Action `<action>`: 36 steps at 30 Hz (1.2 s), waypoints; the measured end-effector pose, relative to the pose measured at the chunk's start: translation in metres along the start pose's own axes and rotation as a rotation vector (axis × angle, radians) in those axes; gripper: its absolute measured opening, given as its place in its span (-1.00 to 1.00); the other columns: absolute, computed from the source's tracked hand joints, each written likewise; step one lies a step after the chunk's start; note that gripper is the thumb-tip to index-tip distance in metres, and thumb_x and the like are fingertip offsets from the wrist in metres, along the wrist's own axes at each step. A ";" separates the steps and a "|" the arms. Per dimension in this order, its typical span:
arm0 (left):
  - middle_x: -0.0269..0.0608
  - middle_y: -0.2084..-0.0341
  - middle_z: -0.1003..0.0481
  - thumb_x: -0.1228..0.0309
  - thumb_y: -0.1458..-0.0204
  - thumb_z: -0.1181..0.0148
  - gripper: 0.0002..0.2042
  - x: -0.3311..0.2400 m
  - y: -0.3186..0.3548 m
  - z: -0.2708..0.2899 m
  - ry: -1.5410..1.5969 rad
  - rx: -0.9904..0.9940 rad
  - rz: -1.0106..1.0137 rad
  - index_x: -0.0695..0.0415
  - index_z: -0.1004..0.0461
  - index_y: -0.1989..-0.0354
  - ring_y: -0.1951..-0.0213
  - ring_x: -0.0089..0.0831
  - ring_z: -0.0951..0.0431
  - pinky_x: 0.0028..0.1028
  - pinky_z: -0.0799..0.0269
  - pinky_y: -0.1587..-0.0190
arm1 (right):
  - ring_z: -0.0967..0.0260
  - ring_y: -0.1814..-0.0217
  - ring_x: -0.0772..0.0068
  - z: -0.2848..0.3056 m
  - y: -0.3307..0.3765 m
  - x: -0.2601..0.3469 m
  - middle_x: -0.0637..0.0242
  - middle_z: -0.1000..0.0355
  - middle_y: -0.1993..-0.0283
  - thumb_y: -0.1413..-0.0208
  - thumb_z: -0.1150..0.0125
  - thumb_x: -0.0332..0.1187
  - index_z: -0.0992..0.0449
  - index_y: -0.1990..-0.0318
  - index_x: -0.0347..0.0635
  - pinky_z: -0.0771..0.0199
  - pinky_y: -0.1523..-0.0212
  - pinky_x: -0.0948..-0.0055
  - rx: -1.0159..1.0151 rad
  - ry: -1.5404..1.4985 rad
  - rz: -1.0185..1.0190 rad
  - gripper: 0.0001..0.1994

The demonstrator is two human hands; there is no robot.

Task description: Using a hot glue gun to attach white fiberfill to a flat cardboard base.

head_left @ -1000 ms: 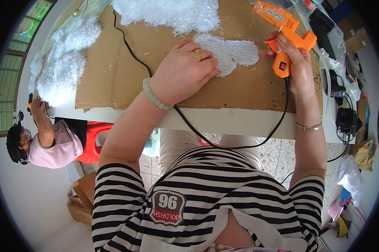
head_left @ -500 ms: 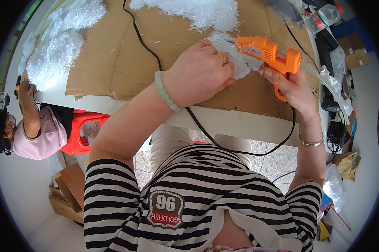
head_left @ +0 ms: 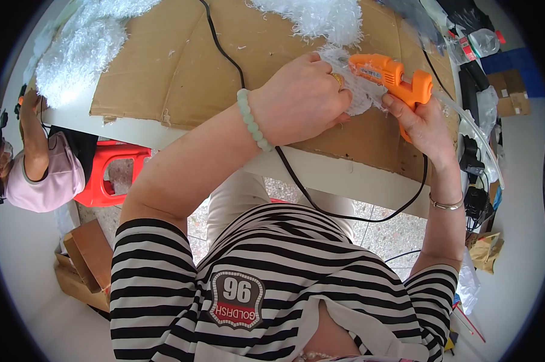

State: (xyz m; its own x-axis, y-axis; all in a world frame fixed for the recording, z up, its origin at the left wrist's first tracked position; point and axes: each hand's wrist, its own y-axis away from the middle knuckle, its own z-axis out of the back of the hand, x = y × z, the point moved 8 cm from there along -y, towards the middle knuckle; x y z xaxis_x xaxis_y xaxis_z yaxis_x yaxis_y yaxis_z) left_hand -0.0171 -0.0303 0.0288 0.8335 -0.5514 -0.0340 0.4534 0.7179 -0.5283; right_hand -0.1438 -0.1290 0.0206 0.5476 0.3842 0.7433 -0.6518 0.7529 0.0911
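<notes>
My right hand [head_left: 426, 128] grips an orange hot glue gun [head_left: 390, 75] by its handle, the nozzle pointing left. A long translucent glue stick [head_left: 468, 120] trails from the gun's back end. With bent fingers my left hand [head_left: 302, 93] holds a small piece of white shaggy fabric [head_left: 363, 99] by its left side. That piece lies just under the gun's barrel, near my right thumb. Whether the nozzle touches it, I cannot tell. A black cord [head_left: 351, 214] hangs in a loop below the table edge, up toward the gun's handle.
A large cardboard sheet [head_left: 182, 72] covers much of the white table [head_left: 139, 133]. Heaps of white fringed material [head_left: 79, 60] lie at the far left and far middle [head_left: 320, 18]. Chargers and a plastic bottle [head_left: 484, 43] crowd the right edge. At left, another person [head_left: 46, 172] works beside a red stool [head_left: 112, 175].
The view has turned slightly, shifting the table and the other person. Both hands keep their hold, and the fabric piece and glue gun stay close together.
</notes>
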 end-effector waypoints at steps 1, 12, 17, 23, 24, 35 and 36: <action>-0.28 0.66 -0.44 0.23 0.15 -0.21 -0.78 0.000 0.000 0.000 -0.003 0.003 0.000 0.14 -0.45 0.58 0.44 -0.36 -0.46 -0.37 -0.32 0.17 | -0.28 0.35 0.65 0.001 0.000 0.001 0.43 -0.40 0.38 -0.08 -0.17 -0.29 -0.41 0.20 -0.29 -0.29 0.31 0.62 -0.010 0.039 0.018 -0.75; -0.29 0.63 -0.48 0.25 0.14 -0.20 -0.80 0.001 -0.001 -0.001 -0.018 0.023 0.011 0.12 -0.48 0.58 0.43 -0.36 -0.47 -0.39 -0.32 0.18 | -0.24 0.41 0.66 0.014 0.009 -0.002 0.44 -0.35 0.46 -0.08 -0.17 -0.23 -0.39 0.19 -0.27 -0.25 0.37 0.63 -0.004 0.112 -0.042 -0.71; -0.29 0.62 -0.47 0.25 0.14 -0.20 -0.81 0.002 0.000 -0.001 -0.021 0.016 0.016 0.11 -0.47 0.58 0.41 -0.36 -0.46 -0.39 -0.32 0.18 | -0.21 0.44 0.68 0.019 0.011 -0.001 0.46 -0.32 0.48 -0.07 -0.18 -0.28 -0.38 0.23 -0.27 -0.23 0.41 0.63 -0.028 0.157 0.032 -0.76; -0.29 0.64 -0.46 0.26 0.15 -0.21 -0.82 0.003 -0.001 -0.001 0.000 0.012 0.020 0.11 -0.47 0.58 0.41 -0.36 -0.46 -0.39 -0.32 0.18 | -0.22 0.43 0.68 0.028 0.019 -0.015 0.46 -0.33 0.45 -0.07 -0.16 -0.32 -0.38 0.19 -0.28 -0.25 0.39 0.63 0.014 0.097 -0.108 -0.76; -0.29 0.64 -0.46 0.26 0.15 -0.21 -0.82 0.003 -0.001 0.000 0.002 0.010 0.019 0.11 -0.47 0.58 0.41 -0.36 -0.46 -0.39 -0.32 0.18 | -0.22 0.43 0.68 0.029 0.021 -0.016 0.46 -0.33 0.45 -0.07 -0.16 -0.32 -0.38 0.19 -0.28 -0.25 0.39 0.63 0.012 0.098 -0.110 -0.76; -0.30 0.58 -0.47 0.24 0.14 -0.21 -0.81 0.004 -0.002 0.000 0.012 0.041 0.031 0.12 -0.49 0.57 0.34 -0.35 -0.45 -0.37 -0.33 0.16 | -0.33 0.32 0.62 0.019 0.011 -0.007 0.42 -0.39 0.38 -0.08 -0.18 -0.34 -0.36 0.11 -0.30 -0.34 0.26 0.59 0.016 0.066 -0.001 -0.72; -0.30 0.58 -0.47 0.24 0.14 -0.21 -0.81 0.004 -0.002 0.000 0.011 0.041 0.031 0.12 -0.49 0.57 0.34 -0.35 -0.45 -0.37 -0.33 0.16 | -0.33 0.32 0.62 0.018 0.009 -0.005 0.42 -0.39 0.38 -0.08 -0.18 -0.34 -0.36 0.11 -0.30 -0.34 0.26 0.59 0.016 0.065 0.000 -0.72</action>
State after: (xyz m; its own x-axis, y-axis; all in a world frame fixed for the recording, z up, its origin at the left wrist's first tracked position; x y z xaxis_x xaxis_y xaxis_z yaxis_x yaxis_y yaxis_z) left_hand -0.0146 -0.0340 0.0299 0.8442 -0.5328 -0.0590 0.4400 0.7517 -0.4913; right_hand -0.1618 -0.1337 0.0290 0.5805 0.4182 0.6987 -0.6596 0.7446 0.1023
